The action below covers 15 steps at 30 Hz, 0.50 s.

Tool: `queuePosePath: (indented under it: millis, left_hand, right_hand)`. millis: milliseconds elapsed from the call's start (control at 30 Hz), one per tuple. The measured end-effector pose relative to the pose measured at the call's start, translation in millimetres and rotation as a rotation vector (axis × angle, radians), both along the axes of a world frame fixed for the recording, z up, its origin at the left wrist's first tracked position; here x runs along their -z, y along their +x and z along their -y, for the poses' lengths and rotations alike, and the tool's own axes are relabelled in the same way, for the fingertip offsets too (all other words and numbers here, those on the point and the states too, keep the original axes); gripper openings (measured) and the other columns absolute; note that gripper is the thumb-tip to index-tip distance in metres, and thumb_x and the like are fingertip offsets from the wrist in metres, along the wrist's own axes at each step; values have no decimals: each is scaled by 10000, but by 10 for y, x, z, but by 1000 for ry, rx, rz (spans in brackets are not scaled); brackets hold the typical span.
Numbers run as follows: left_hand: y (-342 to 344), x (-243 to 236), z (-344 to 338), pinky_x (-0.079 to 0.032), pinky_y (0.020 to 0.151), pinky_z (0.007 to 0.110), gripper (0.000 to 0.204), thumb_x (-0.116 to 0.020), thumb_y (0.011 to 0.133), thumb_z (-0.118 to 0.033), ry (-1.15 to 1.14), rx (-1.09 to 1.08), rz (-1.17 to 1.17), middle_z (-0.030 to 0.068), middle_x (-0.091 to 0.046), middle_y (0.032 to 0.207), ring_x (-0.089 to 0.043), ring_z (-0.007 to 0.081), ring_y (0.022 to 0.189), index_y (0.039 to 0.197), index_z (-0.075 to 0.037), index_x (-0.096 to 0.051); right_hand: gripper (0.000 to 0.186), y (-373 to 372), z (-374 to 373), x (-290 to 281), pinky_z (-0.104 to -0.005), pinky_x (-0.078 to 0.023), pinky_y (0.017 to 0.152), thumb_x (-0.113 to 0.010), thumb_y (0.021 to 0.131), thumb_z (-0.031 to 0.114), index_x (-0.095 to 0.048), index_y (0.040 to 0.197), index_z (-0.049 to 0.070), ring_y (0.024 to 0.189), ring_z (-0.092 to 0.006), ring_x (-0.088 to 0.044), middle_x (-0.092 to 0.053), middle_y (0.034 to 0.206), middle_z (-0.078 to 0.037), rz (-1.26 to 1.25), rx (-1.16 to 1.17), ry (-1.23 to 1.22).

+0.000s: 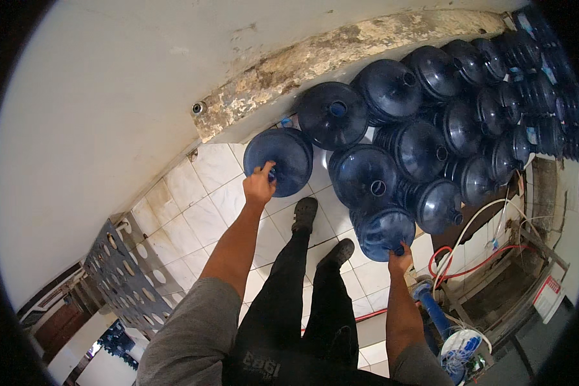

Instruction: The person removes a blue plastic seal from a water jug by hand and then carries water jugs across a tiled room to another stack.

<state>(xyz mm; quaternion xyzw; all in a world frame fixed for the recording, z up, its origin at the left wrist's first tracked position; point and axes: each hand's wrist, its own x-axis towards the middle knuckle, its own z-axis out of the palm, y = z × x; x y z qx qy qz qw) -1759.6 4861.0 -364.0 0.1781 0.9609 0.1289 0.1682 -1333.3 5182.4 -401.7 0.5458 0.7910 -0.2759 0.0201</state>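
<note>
My left hand [260,184] is closed round the neck of a large blue water jug [288,149] that stands upright near the wall, a little apart from the others. On the right, my right hand [401,259] grips the neck of another blue water jug [386,228], which tilts toward me at the front of the group. Behind it stand several more blue jugs, among them an uncapped one [360,177] with its round mouth facing up. My fingers hide most of both held necks.
White floor tiles [202,212] lie under my feet. A peeling ledge [270,80] runs along the wall behind the jugs. At right are a red hose [482,267], a blue pipe [434,309] and a bucket [463,344]. A grey panel with holes [122,273] leans at left.
</note>
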Motion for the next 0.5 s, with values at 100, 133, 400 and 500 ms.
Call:
queuePosePath:
  millis: [100, 133, 400, 500]
  left_hand:
    - [-325, 87, 67, -553, 657, 470, 554, -773, 756, -206, -8, 53, -14, 161, -658, 974, -692, 360, 777, 1263, -252, -555]
    - [-380, 101, 99, -548, 651, 470, 550, -772, 758, -211, -10, 69, 11, 156, -652, 956, -690, 354, 769, 1260, -254, -553]
    - [-623, 97, 98, -549, 632, 474, 565, -758, 771, -222, -57, 179, 35, 151, -629, 1017, -687, 354, 755, 1280, -282, -522]
    - [-760, -25, 160, -552, 650, 485, 589, -759, 776, -229, -101, 150, 58, 153, -627, 1051, -689, 356, 773, 1306, -280, -506]
  right_hand:
    - [558, -136, 39, -82, -468, -447, 1020, -770, 649, -3, -635, 1190, 12, 1170, -409, -570, -600, 1221, -250, 35, 41, -97]
    - [592, -35, 34, -39, -464, -436, 1034, -764, 651, 0, -615, 1223, 20, 1198, -397, -550, -563, 1277, -249, 52, 39, -121]
    - [1138, 89, 450, -43, -582, -293, 1129, -851, 700, 209, -94, 1529, 20, 1361, -575, -253, -266, 1464, -378, 251, 129, 51]
    - [1118, -373, 866, -396, -588, -352, 1089, -836, 713, 184, -85, 1526, 24, 1330, -584, -305, -222, 1466, -403, 280, 77, 69]
